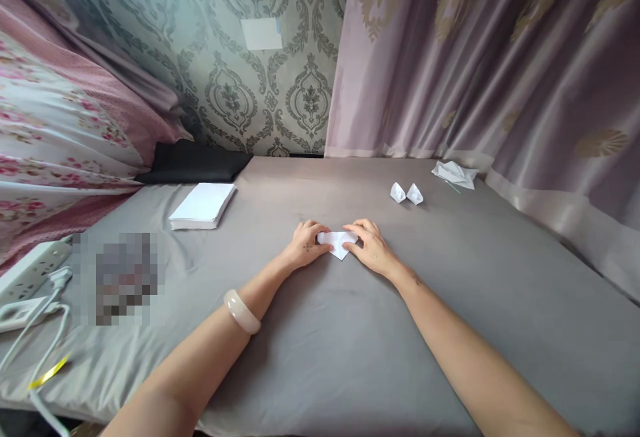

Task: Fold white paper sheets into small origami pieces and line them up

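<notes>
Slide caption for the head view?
Left hand and right hand holding a folded white paper over a grey sheet.

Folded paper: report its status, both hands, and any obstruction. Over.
Left hand, right hand: pinching opposite ends of folded paper. Paper pointed on its near side. Two small paper shapes beyond right hand, out of the way.

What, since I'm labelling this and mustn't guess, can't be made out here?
Head view:
Folded paper: parts of its ends, covered by the left hand and right hand.
Pixelated patch: whatever lies there, masked by the blocks.
White power strip: one end, cut off by the picture's left edge.
</notes>
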Demonstrator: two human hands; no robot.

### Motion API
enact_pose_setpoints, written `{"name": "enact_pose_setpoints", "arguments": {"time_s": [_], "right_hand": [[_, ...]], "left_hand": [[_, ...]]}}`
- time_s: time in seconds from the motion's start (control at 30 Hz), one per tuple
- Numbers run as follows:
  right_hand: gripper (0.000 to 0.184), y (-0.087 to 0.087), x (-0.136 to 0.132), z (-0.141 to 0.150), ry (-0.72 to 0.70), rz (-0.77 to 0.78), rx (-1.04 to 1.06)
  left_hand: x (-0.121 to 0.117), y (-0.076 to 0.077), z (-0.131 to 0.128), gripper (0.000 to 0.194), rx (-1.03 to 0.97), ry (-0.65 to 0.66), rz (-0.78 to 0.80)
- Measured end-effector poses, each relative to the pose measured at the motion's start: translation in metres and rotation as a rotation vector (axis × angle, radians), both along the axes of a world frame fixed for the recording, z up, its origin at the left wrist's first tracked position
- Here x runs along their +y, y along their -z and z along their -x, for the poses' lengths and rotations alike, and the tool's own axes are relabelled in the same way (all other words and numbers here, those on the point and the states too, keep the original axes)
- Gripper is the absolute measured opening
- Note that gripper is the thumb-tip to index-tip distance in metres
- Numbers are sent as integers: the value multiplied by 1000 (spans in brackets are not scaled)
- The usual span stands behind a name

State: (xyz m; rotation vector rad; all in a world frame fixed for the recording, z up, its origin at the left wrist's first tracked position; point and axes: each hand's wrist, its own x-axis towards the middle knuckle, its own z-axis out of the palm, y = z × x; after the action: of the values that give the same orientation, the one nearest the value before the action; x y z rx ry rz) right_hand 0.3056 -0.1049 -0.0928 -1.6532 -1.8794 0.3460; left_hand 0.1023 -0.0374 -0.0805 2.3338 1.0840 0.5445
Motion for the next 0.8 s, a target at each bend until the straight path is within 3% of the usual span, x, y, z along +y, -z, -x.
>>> {"name": "enact_pose_setpoints", "arguments": {"time_s": [0.33, 0.57, 0.8], "right_hand": [[38, -2, -4, 1, -40, -21, -24], [29, -4, -5, 5, -54, -139, -52], [30, -5, -5, 5, -71, -157, -104]], "left_hand": [[-9, 2, 0, 28, 36, 19, -193], [-12, -3, 0, 22, 68, 44, -184], [-13, -6, -2, 25, 74, 29, -138]]}}
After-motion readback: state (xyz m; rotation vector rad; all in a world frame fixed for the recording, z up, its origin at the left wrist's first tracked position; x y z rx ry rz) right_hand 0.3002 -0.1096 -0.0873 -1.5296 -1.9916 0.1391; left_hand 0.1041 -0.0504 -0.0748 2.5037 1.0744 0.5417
